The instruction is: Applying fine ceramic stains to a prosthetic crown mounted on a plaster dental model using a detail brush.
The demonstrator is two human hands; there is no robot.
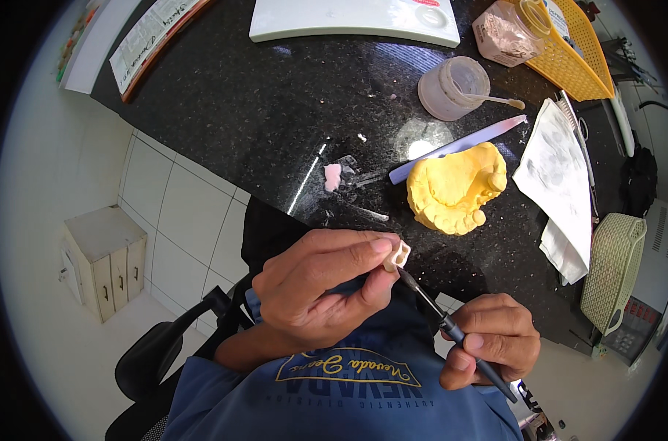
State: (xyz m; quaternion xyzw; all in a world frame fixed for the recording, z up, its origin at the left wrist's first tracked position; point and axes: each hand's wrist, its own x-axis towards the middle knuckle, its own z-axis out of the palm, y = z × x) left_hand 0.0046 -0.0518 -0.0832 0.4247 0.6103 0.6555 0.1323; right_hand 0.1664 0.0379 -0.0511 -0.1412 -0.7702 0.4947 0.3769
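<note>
My left hand (326,283) pinches a small off-white dental crown or bridge piece (398,256) between thumb and fingertips, its hollow side in view. In my right hand (493,342), held like a pen, is a slim brush (451,328) with a dark handle, a metal neck and a dark pointed tip. That tip touches, or is very close to, the lower edge of the crown. Just beyond my hands a yellow dental cast (451,192) sits on the black speckled counter (268,125). A flat purple stick (459,149) with a pinkish end lies behind the cast.
A pink lump (332,177) lies left of the cast. Behind stand a cloudy jar (451,92) with a small stick, a pink-filled container (504,37) and a yellow basket (580,66). A smudged white cloth (558,176) lies right; a white tray (356,20) is at the back.
</note>
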